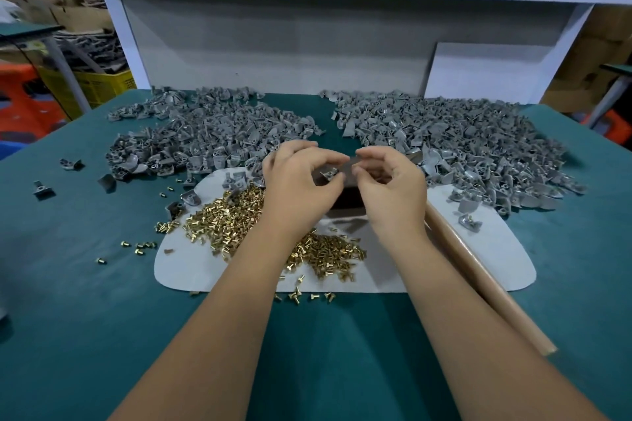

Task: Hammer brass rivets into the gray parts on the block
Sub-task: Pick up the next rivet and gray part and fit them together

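Pinching with both hands right over the dark rectangular block (345, 195), so here's how it sits. Left hand (301, 178) has its thumb and fingers curled down around 1 small gray metal part (329, 174) on the block's top, holding it in place. Right hand (390, 181) is curled too, fingertips pinched together just beside that part, coming in from the right. I'm guessing there's a brass rivet in that pinch, but it's too small to actually see. So the part lies between my 2 hands, a touch nearer the left. Loose pile of brass rivets (236, 219) is on the white mat (178, 267), left of the block and under my left wrist. Long wooden hammer handle (478, 270) lies along my right forearm, so the right hand is nearer for the hit.
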